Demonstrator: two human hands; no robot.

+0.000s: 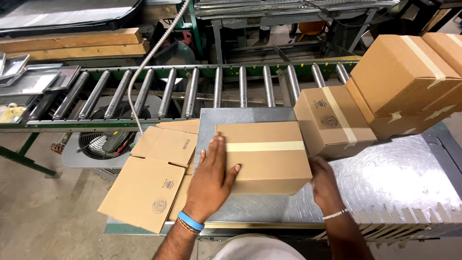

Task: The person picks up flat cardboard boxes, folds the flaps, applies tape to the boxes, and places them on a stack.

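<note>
A roller conveyor (192, 89) with a green frame runs across the far side, its steel rollers bare, and in front of it stands the metal table (399, 178), its shiny top swirled with polish marks and its near edge lined with a row of pre-cut tape strips (409, 219). On the right, partly over the table's far corner, sealed cardboard boxes (409, 72) are stacked, each closed with pale tape, and just left of them a single smaller taped box (332, 120) sits on the table with a round printed stamp on its side. A pile of flattened cartons (154, 178) lies at the table's left end, overhanging the edge, above a floor fan (103, 139) under the conveyor. In the middle of the table rests the closed box (267, 156), a strip of pale tape running along its top seam from left to right. The left hand (211, 178), with a blue wristband, lies flat with fingers spread on the box's left end, palm pressing over the top edge, so its grip is apart and not clamped. The right hand (325, 185), wearing a beaded bracelet, touches the box's right near corner; its fingers are tucked behind the box, so I cannot tell its grip
</note>
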